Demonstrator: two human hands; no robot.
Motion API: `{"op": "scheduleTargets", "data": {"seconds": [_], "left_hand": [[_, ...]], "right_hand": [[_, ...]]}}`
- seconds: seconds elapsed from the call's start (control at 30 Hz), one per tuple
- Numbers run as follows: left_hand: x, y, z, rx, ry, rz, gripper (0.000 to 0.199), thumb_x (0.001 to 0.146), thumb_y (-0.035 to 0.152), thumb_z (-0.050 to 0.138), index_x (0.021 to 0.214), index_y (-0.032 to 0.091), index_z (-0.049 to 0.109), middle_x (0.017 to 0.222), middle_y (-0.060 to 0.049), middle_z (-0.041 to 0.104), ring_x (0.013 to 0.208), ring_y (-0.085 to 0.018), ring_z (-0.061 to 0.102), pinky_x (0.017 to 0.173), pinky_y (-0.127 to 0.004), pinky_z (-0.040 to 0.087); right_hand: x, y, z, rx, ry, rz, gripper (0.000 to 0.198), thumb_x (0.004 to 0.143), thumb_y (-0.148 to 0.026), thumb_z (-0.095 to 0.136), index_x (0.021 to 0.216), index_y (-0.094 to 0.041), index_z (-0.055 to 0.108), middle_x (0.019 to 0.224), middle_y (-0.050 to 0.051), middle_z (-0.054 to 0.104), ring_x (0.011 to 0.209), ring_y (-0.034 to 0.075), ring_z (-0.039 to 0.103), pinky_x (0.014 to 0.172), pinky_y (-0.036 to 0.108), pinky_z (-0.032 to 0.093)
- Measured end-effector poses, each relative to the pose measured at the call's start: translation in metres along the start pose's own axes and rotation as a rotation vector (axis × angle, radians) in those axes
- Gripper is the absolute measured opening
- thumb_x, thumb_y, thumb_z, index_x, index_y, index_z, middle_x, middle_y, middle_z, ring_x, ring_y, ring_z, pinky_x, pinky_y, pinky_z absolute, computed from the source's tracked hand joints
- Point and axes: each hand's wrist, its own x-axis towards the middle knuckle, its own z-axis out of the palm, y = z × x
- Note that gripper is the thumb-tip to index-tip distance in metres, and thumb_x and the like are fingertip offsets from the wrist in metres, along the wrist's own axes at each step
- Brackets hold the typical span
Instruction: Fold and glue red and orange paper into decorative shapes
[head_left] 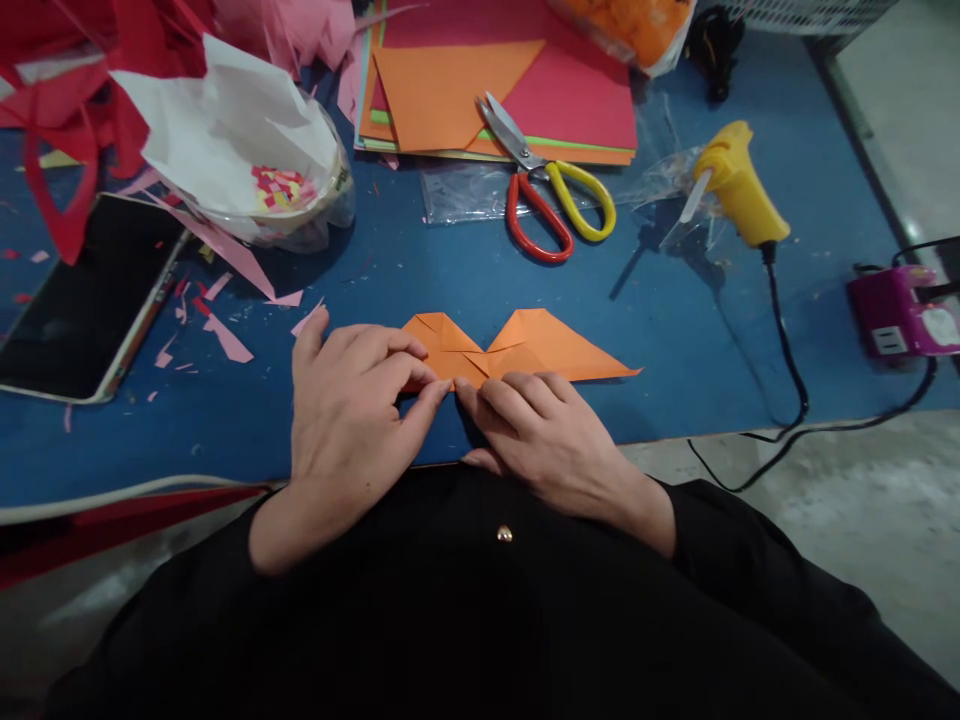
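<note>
A folded piece of orange paper (559, 345) lies flat on the blue table, with two peaks along its far side and a thin point to the right. My left hand (356, 400) pinches its near edge between thumb and forefinger and covers the left end. Beside it, my right hand (536, 425) has curled fingers pressed onto the same near edge, just right of the middle. Both thumbs almost meet there. Beyond the paper lie scissors (536, 165) with one red and one yellow handle, their blades apart on the paper stack.
Coloured sheets (585, 95) are stacked at the back. A yellow glue gun (742, 185) stands right, its cord running to a purple power socket (892, 310). Left are a phone (90, 290), a tub (330, 205) of paper bits and pink scraps (229, 340).
</note>
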Motion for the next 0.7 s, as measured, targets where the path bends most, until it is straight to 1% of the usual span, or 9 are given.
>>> {"op": "scheduleTargets", "data": {"seconds": [0.13,0.23,0.33,0.43,0.57,0.7], "left_hand": [[-0.002,-0.004,-0.002,0.008,0.001,-0.009,0.025,0.096,0.036,0.059,0.073,0.029,0.065,0.094,0.0,0.073,0.097,-0.025,0.067,0.118,-0.058,0.03],[-0.005,-0.012,-0.004,0.032,0.005,0.027,0.023,0.096,0.034,0.06,0.075,0.028,0.064,0.096,-0.001,0.073,0.098,-0.025,0.066,0.116,-0.06,0.032],[-0.007,-0.017,-0.007,0.028,0.004,0.044,0.024,0.097,0.034,0.06,0.075,0.026,0.065,0.097,-0.002,0.072,0.098,-0.026,0.066,0.114,-0.063,0.033],[-0.007,-0.019,-0.009,0.021,-0.008,0.02,0.026,0.097,0.035,0.058,0.074,0.026,0.065,0.097,-0.002,0.072,0.097,-0.026,0.066,0.115,-0.063,0.031],[-0.006,-0.019,-0.009,0.029,-0.029,0.006,0.028,0.096,0.038,0.057,0.072,0.026,0.064,0.097,-0.003,0.071,0.099,-0.028,0.066,0.117,-0.062,0.029],[-0.005,-0.021,-0.008,0.028,-0.033,0.007,0.027,0.095,0.039,0.058,0.072,0.026,0.064,0.098,-0.003,0.071,0.1,-0.028,0.065,0.118,-0.061,0.029]], "right_hand": [[0.0,0.0,0.0,-0.006,0.001,0.009,0.058,0.106,-0.046,0.037,0.138,-0.001,0.053,0.112,0.014,0.068,0.095,0.025,0.053,0.073,0.039,0.045],[0.0,-0.002,0.0,-0.031,-0.005,0.006,0.056,0.105,-0.044,0.041,0.138,-0.001,0.054,0.118,0.015,0.067,0.095,0.025,0.054,0.075,0.039,0.046],[0.0,-0.003,0.001,-0.05,-0.003,0.004,0.055,0.106,-0.043,0.04,0.139,-0.001,0.053,0.118,0.015,0.069,0.098,0.025,0.054,0.076,0.039,0.047],[0.0,-0.004,0.001,-0.065,-0.01,0.012,0.055,0.106,-0.042,0.038,0.14,-0.001,0.052,0.118,0.015,0.07,0.099,0.025,0.055,0.077,0.04,0.047],[0.001,-0.005,0.001,-0.093,-0.017,-0.014,0.055,0.106,-0.041,0.039,0.144,-0.003,0.049,0.119,0.016,0.069,0.101,0.026,0.055,0.077,0.04,0.046],[0.003,-0.007,0.0,-0.085,-0.021,-0.012,0.053,0.107,-0.041,0.037,0.141,-0.003,0.052,0.118,0.016,0.069,0.098,0.026,0.054,0.075,0.04,0.046]]}}
